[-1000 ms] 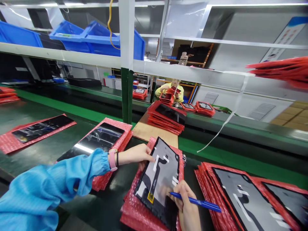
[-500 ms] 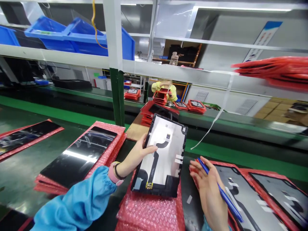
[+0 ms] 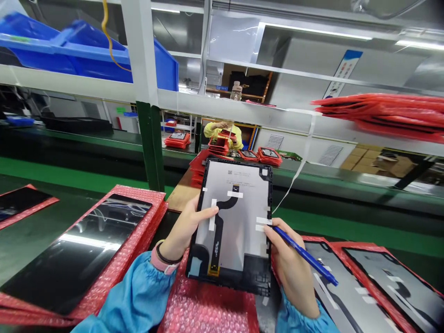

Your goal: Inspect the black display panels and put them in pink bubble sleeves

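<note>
I hold a tablet screen panel [image 3: 239, 217] upright in front of me, its grey back with a black flex cable and white tape strips facing me. My left hand [image 3: 187, 229] grips its left edge, thumb across the back. My right hand [image 3: 289, 266] supports the right edge and also holds a blue pen [image 3: 305, 255] between its fingers, tip near the panel. Under the panel lies a sheet of red bubble wrap [image 3: 208, 310].
A glossy black panel on a red bubble-wrap stack [image 3: 83, 249] lies to my left. More panels on red wrap [image 3: 374, 286] lie to my right. A green post [image 3: 151, 143] stands ahead. Beyond the green conveyor [image 3: 347, 185] a person in yellow [image 3: 222, 134] works among red stacks.
The panel was lifted off the red bubble wrap and raised upright. My right hand came from the pile at the right to the panel's right edge, the pen still in it.
</note>
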`<state>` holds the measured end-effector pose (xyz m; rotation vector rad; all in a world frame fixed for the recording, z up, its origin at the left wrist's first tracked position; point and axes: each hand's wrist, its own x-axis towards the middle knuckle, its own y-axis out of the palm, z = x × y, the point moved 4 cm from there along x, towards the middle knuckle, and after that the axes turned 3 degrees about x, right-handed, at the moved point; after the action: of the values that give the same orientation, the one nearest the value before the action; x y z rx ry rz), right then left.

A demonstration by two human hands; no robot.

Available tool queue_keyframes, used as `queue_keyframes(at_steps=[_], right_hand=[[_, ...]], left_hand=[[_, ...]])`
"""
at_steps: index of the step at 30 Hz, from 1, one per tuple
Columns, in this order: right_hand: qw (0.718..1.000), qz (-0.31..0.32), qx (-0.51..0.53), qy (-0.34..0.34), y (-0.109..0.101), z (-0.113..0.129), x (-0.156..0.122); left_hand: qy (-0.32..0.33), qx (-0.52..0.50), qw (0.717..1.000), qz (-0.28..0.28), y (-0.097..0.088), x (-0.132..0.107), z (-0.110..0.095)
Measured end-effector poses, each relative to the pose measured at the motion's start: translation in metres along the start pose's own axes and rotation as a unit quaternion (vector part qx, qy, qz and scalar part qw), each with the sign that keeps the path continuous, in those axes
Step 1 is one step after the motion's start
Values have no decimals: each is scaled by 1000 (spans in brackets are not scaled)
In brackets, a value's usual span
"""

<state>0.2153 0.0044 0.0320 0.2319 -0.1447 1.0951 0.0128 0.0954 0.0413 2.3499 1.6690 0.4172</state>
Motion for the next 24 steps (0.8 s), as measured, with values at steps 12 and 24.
queue_keyframes(at_steps=[12, 24], right_hand=[[991, 82, 78, 65, 12, -15, 19], [996, -84, 29, 9, 6, -13, 28]], left_hand=[[41, 14, 999, 12, -11, 19, -4], [118, 153, 981, 6, -22, 15, -16]])
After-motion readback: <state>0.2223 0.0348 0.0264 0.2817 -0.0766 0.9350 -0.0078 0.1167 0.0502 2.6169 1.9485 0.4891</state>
